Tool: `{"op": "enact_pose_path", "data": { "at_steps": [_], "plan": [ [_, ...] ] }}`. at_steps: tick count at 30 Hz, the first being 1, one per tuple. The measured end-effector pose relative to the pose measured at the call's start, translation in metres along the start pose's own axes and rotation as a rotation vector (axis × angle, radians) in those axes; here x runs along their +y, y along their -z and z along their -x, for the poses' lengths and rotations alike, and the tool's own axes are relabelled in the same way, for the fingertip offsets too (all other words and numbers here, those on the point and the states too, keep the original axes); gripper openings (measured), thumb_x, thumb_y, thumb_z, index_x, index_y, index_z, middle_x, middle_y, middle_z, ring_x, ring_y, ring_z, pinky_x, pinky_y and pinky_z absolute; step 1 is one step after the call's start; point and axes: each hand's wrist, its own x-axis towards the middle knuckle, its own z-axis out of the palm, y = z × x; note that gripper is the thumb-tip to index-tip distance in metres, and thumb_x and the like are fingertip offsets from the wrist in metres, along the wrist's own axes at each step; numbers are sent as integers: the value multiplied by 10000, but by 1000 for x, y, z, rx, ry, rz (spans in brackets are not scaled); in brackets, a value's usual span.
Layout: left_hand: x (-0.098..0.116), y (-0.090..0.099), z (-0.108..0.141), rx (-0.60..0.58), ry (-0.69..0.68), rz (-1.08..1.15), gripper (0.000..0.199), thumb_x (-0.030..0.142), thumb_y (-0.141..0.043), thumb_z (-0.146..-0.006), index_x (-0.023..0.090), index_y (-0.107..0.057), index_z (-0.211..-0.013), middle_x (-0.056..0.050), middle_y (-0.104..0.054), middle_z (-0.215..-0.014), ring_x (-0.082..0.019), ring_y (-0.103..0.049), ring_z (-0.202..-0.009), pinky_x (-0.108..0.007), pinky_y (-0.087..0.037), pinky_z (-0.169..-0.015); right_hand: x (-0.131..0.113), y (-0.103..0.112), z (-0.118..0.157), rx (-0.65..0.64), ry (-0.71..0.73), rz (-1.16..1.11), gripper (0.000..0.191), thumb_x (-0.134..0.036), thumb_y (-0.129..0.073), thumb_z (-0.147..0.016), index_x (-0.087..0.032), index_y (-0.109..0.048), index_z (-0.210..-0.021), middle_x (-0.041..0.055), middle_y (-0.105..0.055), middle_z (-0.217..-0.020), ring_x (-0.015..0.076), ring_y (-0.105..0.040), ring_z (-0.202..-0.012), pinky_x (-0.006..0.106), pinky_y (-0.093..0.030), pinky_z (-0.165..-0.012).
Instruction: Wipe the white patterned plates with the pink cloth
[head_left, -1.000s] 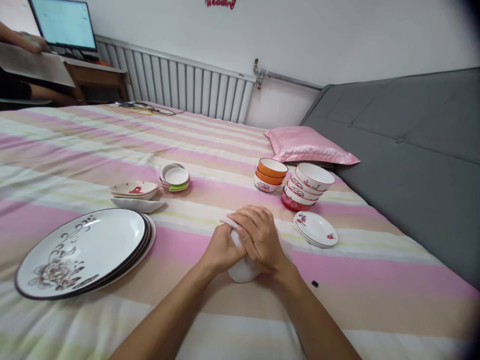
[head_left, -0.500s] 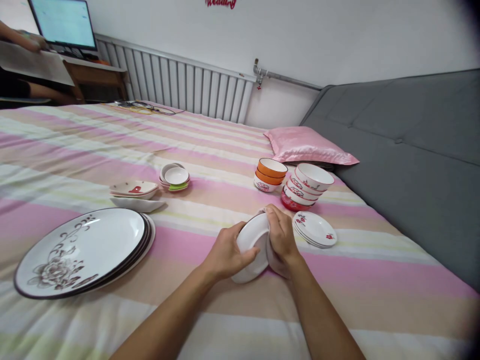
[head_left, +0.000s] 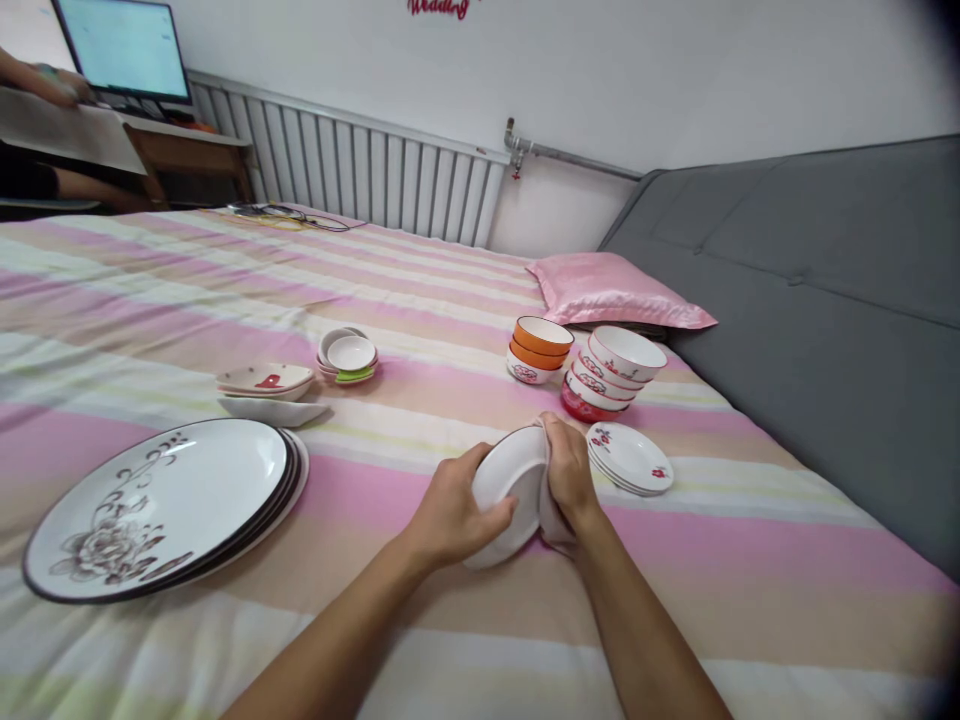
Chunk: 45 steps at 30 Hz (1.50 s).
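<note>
While both hands are clamped on one white dish (head_left: 504,495), held tilted on edge at lower centre of frame, the left hand (head_left: 456,510) has its left side, thumb laid on the facing surface, and the right hand (head_left: 571,468) presses a pale cloth (head_left: 553,515) over its right edge. Whether the dish touches the striped bedspread (head_left: 420,650): cannot tell. Judged risk: cloth over smooth glaze may let the right grip slide; were the left thumb to loosen too, the dish could drop. Lower left: stacked oval plates (head_left: 172,500), top one offset leftward; soft bedding could let it slip. Right of centre: flowered plates (head_left: 630,458), near the right hand; a wide swing could clip them. Farther, mid-left: boat-shaped dishes (head_left: 264,380), small nested dishes (head_left: 351,353). Mid-right: orange bowls (head_left: 540,345) beside a leaning bowl stack (head_left: 613,372); a tug on the bedspread could topple it. Beyond: pink pillow (head_left: 619,290)
</note>
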Motion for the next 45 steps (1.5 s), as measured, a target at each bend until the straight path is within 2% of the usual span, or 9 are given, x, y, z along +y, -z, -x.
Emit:
{"op": "enact_pose_path", "data": {
  "at_steps": [8, 15, 19, 29, 33, 35, 39, 42, 45],
  "plan": [
    [8, -4, 5, -87, -78, -94, 222, 227, -530, -696, 178, -519, -912, -22, -615, -776, -160, -551, -644, -249, -406, -588, -49, 0, 19, -94, 440, 496, 295, -259, -243, -886, -204, -422, -659, 23, -480, -650, 170, -425, -655, 311, -304, -643],
    [6, -3, 2, -91, -82, -47, 167, 218, -516, -702, 179, -526, -864, -18, -606, -779, -151, -545, -647, -241, -404, -597, -43, -4, 19, -67, 444, 497, 299, -254, -235, -882, -207, -437, -667, 29, -490, -647, 173, -429, -654, 311, -300, -645],
    [2, -2, 1, -84, -59, -40, 223, 231, -544, -704, 178, -552, -921, -23, -622, -824, -170, -570, -704, -254, -427, -644, -34, -5, 15, -25, 307, 330, 338, -265, -219, -896, -208, -452, -658, 24, -527, -673, 168, -464, -672, 292, -321, -648],
    [-8, 1, -4, 37, 35, 48, 373, 208, -589, -679, 149, -567, -1047, -42, -655, -925, -187, -610, -796, -269, -476, -700, 21, -17, -2, 173, -383, -173, 303, -384, -341, -819, -218, -364, -567, -54, -419, -516, 115, -381, -505, 241, -317, -502],
    [-8, 1, -3, 67, 61, 31, 358, 228, -588, -679, 160, -570, -1030, -37, -657, -909, -186, -611, -765, -267, -478, -672, 22, -18, -4, 172, -420, -187, 314, -421, -361, -804, -217, -358, -565, -51, -416, -510, 115, -378, -496, 249, -318, -483],
    [-6, 0, -1, 63, 40, 9, 321, 231, -585, -681, 169, -572, -996, -25, -656, -863, -173, -605, -723, -255, -468, -648, 14, -12, -3, 209, -338, -148, 333, -420, -361, -815, -216, -348, -552, -51, -396, -501, 113, -364, -495, 251, -304, -482],
    [-7, -1, 1, 49, -77, -79, 208, 224, -587, -687, 185, -583, -891, -6, -634, -775, -148, -568, -663, -243, -437, -626, -10, 9, 2, 351, 18, 78, 381, -355, -320, -866, -212, -356, -515, -36, -380, -487, 117, -355, -487, 262, -268, -494],
    [-10, -1, -1, 49, -159, -160, 209, 206, -602, -676, 190, -603, -884, -28, -648, -847, -173, -571, -772, -265, -425, -701, -24, 15, 10, 317, 299, 376, 356, -267, -305, -874, -202, -436, -550, 0, -469, -536, 136, -397, -520, 280, -265, -534],
    [-12, -2, -2, 52, -159, -159, 229, 223, -609, -680, 183, -605, -905, -39, -652, -877, -176, -565, -796, -271, -417, -728, -34, 5, 20, 227, 526, 631, 298, -218, -380, -842, -204, -427, -548, 6, -457, -524, 147, -397, -535, 298, -245, -558]
  ]
}}
